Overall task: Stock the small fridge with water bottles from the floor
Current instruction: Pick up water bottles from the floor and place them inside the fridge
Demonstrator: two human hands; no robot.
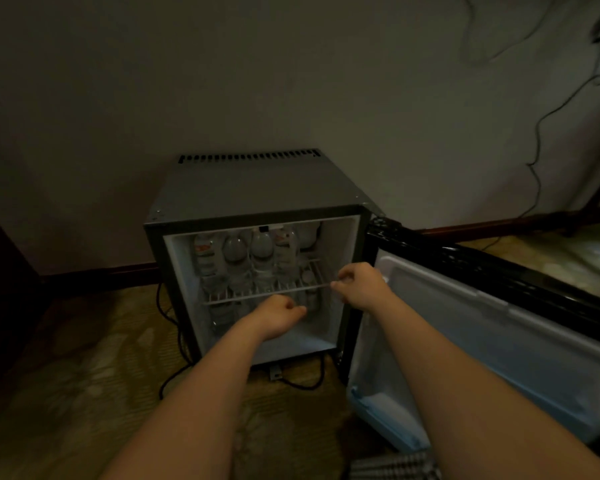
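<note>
Dark cabinet [0, 306]: fills the far left edge and stands against the wall.
Baseboard [101, 273]: a dark strip where the wall meets the floor, running up to the fridge's left side.
Carpet [66, 375]: patterned, under the fridge and both forearms.
Black cable [174, 327]: hangs down the fridge's left side and loops onto the carpet.
Fridge [257, 192]: small and grey-topped, backed against the wall, with a vent slot row along the rear of its top. The cavity is open toward the camera.
Water bottles [238, 254]: clear, standing upright in a row on the upper level, filling most of its width. This is where the task's items now sit.
Wire shelf [243, 296]: white, spanning the cavity under that row.
Lower bottles [222, 315]: more clear bottles below the shelf at the left, dim and partly hidden.
Left hand [279, 318]: reached into the cavity just under the shelf's front bar, fingers curled inward. It blocks the lower middle, and whether it holds anything cannot be told.
Right hand [362, 285]: higher and apart from the left hand, at the shelf's right end, with its fingertips pinching the front wire.
Door [499, 327]: swung wide to the right, its pale inner lining facing up.
Door bin [381, 407]: a light blue ledge at the door's lower end.
Wall cable [539, 126]: a thin dark line trailing down the wall at the right.
</note>
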